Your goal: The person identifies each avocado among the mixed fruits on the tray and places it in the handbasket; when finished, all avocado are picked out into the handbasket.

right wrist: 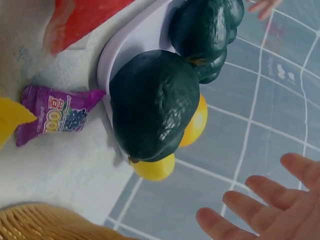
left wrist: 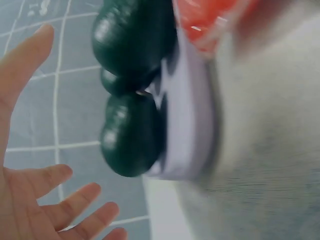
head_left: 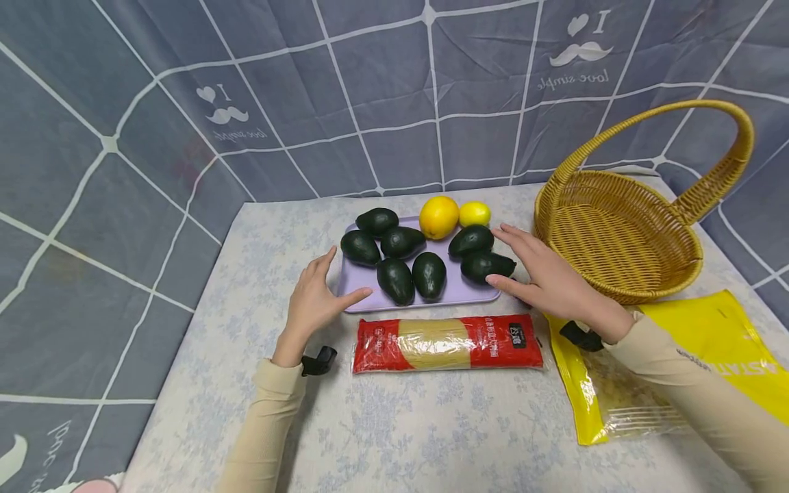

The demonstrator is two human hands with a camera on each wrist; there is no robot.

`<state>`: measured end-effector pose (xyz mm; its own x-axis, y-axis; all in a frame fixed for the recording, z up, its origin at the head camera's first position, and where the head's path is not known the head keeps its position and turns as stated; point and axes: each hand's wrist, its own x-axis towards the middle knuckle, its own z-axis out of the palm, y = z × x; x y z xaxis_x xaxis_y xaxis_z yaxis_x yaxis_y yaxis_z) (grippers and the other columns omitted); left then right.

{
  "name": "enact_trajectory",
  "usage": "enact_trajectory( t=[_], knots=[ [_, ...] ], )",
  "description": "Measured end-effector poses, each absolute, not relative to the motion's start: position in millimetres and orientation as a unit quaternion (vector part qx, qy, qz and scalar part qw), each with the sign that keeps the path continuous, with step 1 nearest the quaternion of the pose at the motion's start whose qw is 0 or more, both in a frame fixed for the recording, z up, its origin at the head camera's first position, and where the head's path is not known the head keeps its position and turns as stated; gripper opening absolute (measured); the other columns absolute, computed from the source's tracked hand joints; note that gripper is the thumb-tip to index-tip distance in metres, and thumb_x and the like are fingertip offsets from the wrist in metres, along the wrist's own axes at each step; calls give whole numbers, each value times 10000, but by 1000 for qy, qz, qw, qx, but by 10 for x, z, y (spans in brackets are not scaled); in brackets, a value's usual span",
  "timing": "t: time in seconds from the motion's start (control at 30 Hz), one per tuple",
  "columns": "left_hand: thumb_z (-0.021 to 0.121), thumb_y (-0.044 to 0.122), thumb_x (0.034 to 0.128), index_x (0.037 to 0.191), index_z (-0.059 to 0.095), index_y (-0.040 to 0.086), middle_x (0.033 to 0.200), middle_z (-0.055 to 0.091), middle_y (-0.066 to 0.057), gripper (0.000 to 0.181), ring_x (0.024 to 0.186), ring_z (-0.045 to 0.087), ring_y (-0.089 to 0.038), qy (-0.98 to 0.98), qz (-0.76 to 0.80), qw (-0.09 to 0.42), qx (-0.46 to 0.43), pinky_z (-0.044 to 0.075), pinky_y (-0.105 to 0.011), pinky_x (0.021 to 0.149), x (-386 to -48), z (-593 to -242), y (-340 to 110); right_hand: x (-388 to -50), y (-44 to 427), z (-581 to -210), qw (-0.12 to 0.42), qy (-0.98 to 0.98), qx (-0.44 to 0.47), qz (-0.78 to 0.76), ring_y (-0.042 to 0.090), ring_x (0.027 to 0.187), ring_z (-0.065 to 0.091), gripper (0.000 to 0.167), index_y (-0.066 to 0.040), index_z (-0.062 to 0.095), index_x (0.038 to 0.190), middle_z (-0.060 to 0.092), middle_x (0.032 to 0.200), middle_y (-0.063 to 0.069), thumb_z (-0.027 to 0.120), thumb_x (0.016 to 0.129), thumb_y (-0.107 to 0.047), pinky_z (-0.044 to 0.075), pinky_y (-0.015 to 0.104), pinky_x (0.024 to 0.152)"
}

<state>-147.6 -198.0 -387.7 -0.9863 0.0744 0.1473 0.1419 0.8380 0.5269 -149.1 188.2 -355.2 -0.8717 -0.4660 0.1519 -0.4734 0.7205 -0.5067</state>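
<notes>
A lilac tray (head_left: 360,278) holds several dark green avocados (head_left: 429,276), with an orange (head_left: 439,218) and a lemon (head_left: 474,213) at its back right. My left hand (head_left: 314,296) is beside the tray's left end, thumb spread from the fingers. In the left wrist view the left hand (left wrist: 35,195) shows its palm, and nothing is in it. Over at the right end, my right hand (head_left: 545,274) is close to two avocados, its fingers extended. The right wrist view shows the fingers of the right hand (right wrist: 270,210) apart from the nearest avocado (right wrist: 155,102).
In front of the tray lies a red pack of noodles (head_left: 437,344). A wicker basket (head_left: 616,236) with a tall handle stands at the right. Below it is a yellow pasta bag (head_left: 696,329), partly under the right arm. A small purple wrapped snack (right wrist: 55,114) lies by the tray.
</notes>
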Motion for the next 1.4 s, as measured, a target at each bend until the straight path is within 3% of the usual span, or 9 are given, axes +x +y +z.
enact_trajectory(
  t=[0.27, 0.53, 1.03, 1.4],
  knots=[
    [760, 615, 673, 1498, 264, 56, 1394, 400, -212, 1114, 1246, 378, -379, -952, -305, 2, -21, 365, -544, 926, -1551, -4116, -2047, -1556, 1896, -3572, -21, -918, 212, 333, 328, 1359, 245, 739, -134, 258, 1501, 248, 1515, 123, 579, 922, -460, 227, 569, 1029],
    [823, 551, 629, 1451, 285, -68, 1318, 427, -285, 1162, 1179, 374, -399, -956, -293, -6, -26, 364, -497, 905, -1567, -4288, -2053, -1630, 1861, -3610, -55, -916, 198, 344, 339, 1357, 240, 751, -107, 244, 1502, 256, 1503, 159, 557, 929, -478, 227, 565, 1029],
    [868, 455, 619, 1470, 290, -16, 1312, 386, -266, 1131, 1136, 347, -374, -948, -317, -18, -25, 349, -487, 887, -1586, -4395, -2087, -1805, 1801, -3688, -87, -919, 157, 350, 414, 1222, 394, 866, 23, 310, 1433, 350, 1393, 272, 666, 844, -503, 363, 541, 937],
    [879, 427, 620, 1477, 306, 24, 1288, 402, -226, 1107, 1148, 335, -353, -939, -343, -15, -23, 330, -483, 907, -1601, -4454, -2131, -1895, 1758, -3781, -90, -930, 142, 328, 394, 1124, 454, 849, 75, 416, 1323, 450, 1254, 289, 729, 786, -504, 380, 509, 912]
  ],
)
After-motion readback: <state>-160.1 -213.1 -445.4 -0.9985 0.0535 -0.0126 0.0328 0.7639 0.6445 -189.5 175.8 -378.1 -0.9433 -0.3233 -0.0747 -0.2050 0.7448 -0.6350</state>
